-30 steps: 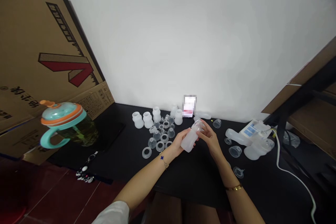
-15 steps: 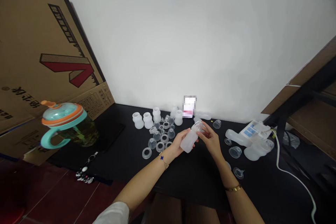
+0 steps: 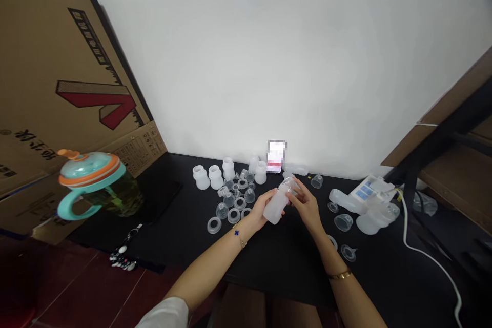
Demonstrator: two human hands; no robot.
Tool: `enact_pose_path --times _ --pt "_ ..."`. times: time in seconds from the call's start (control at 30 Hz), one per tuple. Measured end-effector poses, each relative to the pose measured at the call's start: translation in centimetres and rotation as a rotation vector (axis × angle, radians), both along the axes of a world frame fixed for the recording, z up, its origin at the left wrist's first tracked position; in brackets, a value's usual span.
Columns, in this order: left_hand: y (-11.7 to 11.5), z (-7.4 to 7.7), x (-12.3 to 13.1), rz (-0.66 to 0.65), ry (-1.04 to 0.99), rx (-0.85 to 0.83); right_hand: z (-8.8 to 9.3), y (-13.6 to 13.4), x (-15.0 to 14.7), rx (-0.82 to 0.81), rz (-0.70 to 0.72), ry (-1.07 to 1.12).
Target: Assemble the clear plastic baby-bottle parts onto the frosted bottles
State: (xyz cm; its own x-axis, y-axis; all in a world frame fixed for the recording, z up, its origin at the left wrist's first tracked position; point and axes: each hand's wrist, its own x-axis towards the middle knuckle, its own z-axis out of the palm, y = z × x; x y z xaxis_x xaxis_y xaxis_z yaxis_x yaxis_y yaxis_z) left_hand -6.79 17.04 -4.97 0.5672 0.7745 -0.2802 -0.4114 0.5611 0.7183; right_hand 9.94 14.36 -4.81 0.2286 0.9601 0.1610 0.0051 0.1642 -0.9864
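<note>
My left hand (image 3: pixel 262 210) is wrapped round the body of a frosted white baby bottle (image 3: pixel 274 207), which tilts with its top up and to the right. At the top end, the fingers of my right hand (image 3: pixel 306 202) are closed round a clear bottle cap (image 3: pixel 288 183). Whether the cap sits fully on the bottle is hidden by the fingers. Left of my hands lie several clear rings (image 3: pixel 234 216) and clear domed caps (image 3: pixel 222 210). Behind these stand several white bottles (image 3: pixel 216 178) without tops.
A phone (image 3: pixel 277 157) leans against the wall. On the right are clear caps (image 3: pixel 343 222), a funnel-like disc (image 3: pixel 348 252), more bottles (image 3: pixel 372 220) and a white cable (image 3: pixel 430 259). A teal-handled jug (image 3: pixel 100 184) and a cardboard box (image 3: pixel 77 72) stand at left.
My hands and the bottle keep nearly the same pose. The fingers of my right hand have shifted slightly at the cap, and the whole view has moved a little.
</note>
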Motion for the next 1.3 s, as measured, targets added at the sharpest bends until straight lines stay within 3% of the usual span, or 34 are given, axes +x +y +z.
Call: enact_pose_path --times 0.2,0.43,0.8,1.1,1.3 --pt "0.0 0.4 -0.2 0.125 -0.054 0.164 -0.1 -0.5 -1.1 -0.015 0.123 0.045" --pt "-1.0 0.9 -0.2 0.083 -0.010 0.348 -0.4 -0.6 -1.2 -0.026 0.225 -0.096" --pt "-0.3 -0.3 0.1 0.282 0.089 0.508 -0.1 -0.7 -1.3 -0.003 0.373 -0.197" --pt "0.7 -0.1 -0.6 0.410 0.358 0.754 -1.3 -0.3 -0.9 0.050 0.155 -0.424" --pt "0.8 -0.1 -0.8 0.411 0.388 0.783 -0.8 -0.6 -1.1 -0.006 0.163 -0.394"
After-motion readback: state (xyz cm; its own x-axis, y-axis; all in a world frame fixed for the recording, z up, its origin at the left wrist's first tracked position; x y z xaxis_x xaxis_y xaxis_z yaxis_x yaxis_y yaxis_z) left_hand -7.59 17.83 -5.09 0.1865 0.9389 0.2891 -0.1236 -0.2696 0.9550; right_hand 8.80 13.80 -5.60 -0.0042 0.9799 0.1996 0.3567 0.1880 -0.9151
